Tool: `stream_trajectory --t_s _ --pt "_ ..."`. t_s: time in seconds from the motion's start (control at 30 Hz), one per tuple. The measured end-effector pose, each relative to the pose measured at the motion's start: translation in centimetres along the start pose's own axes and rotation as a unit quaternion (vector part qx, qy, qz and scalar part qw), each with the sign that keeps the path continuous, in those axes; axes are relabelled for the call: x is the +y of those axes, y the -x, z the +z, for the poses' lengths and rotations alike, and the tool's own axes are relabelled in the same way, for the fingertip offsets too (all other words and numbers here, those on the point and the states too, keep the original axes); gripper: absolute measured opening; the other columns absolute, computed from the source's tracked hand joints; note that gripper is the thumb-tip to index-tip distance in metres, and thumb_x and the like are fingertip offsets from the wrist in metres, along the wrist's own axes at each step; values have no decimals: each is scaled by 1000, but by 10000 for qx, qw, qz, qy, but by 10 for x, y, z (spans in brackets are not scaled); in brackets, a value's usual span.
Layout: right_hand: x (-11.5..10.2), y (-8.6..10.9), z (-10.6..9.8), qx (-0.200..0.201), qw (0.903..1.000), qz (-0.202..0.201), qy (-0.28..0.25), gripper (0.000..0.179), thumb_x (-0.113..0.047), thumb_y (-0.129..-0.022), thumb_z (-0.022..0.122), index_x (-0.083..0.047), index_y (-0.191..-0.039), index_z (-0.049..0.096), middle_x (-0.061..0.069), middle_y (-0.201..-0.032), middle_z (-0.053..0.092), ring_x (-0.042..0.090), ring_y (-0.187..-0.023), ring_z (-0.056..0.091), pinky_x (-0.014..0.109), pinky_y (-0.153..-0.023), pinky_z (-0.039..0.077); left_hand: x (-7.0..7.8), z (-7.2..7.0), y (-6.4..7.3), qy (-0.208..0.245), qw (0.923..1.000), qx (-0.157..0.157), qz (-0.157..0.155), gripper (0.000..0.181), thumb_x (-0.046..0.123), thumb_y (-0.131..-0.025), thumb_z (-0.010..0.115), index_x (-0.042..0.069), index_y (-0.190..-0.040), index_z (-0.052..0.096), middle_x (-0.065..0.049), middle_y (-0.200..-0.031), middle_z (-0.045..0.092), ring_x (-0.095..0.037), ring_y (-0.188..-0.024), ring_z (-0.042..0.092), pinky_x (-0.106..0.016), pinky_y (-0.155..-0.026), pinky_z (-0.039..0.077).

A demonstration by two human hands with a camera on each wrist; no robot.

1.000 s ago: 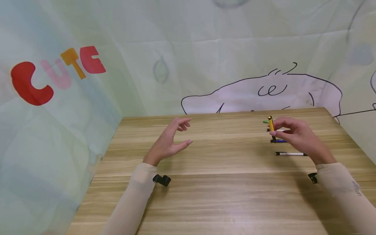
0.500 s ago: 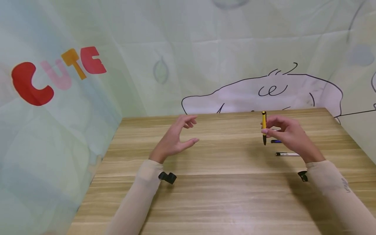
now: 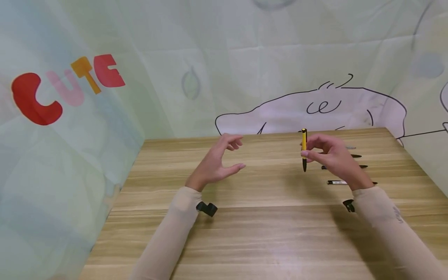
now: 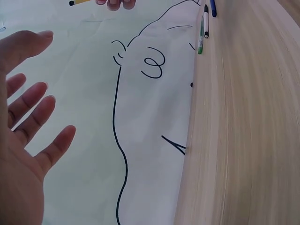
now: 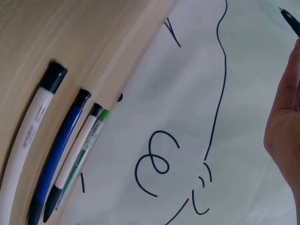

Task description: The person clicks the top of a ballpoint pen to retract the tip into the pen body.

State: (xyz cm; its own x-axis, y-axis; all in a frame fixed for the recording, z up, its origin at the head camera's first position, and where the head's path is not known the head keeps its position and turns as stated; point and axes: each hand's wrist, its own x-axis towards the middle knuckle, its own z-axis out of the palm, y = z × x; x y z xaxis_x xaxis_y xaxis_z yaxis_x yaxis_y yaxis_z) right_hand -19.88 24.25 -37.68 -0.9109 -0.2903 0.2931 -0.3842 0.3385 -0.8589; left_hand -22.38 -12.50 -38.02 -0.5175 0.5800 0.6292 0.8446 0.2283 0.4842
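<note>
My right hand point(image 3: 330, 155) pinches a yellow ballpoint pen point(image 3: 303, 142) between thumb and fingers. The pen stands nearly upright above the table, its black tip pointing down. In the right wrist view, only that dark tip point(image 5: 290, 21) and the hand's edge show. My left hand point(image 3: 218, 161) hovers to the left, holding nothing, thumb and fingers spread apart. Several pens lie in a row beneath and behind the right hand, which partly hides them in the head view: a white pen point(image 5: 30, 122), a blue pen point(image 5: 58, 150), another white pen point(image 5: 77, 147) and a green-ended clear pen point(image 5: 86, 152).
The wood-grain table point(image 3: 245, 233) reaches back to a pale printed cloth point(image 3: 227, 77) with a line-drawn figure. Another cloth wall with the letters CUTE point(image 3: 36, 101) borders the left side. A black wrist camera mount point(image 3: 207, 209) sits at the left sleeve.
The right hand has carried the yellow pen leftward, away from above the row, and the pen has become more upright. The left hand has drifted right and slightly farther away. The lying pens stayed put.
</note>
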Motion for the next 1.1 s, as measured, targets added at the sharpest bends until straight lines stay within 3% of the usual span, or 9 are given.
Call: stream_trajectory --t_s 0.3,0.47,0.87,1.1 --pt "-7 -7 13 -30 9994 -89 -347 26 -10 -92 75 -3 -115 64 8 -99 65 22 -82 71 36 -73 63 3 6 -11 99 9999 26 98 81 15 -80 87 8 -148 43 -8 -127 56 -23 -114 55 -42 -98 52" --pt "-8 -12 20 -129 9983 -181 -534 26 -8 -92 75 -3 -115 64 9 -99 65 20 -83 70 36 -72 63 4 11 -17 93 9999 -8 140 85 16 -77 90 6 -148 43 -8 -128 56 -19 -115 54 -38 -100 52" --pt "-14 -19 35 -284 9969 -240 -692 25 -11 -93 75 -3 -113 63 12 -98 64 23 -83 70 40 -74 63 7 24 -33 21 9993 11 379 87 18 -77 90 4 -147 42 -8 -128 55 -19 -115 54 -31 -101 50" --pt "-16 -22 41 -341 9958 -218 -821 23 -12 -93 74 -5 -113 64 11 -99 64 22 -85 70 40 -74 63 11 30 -40 5 9990 42 440 86 18 -78 90 4 -147 41 -10 -129 55 -19 -116 54 -35 -100 52"
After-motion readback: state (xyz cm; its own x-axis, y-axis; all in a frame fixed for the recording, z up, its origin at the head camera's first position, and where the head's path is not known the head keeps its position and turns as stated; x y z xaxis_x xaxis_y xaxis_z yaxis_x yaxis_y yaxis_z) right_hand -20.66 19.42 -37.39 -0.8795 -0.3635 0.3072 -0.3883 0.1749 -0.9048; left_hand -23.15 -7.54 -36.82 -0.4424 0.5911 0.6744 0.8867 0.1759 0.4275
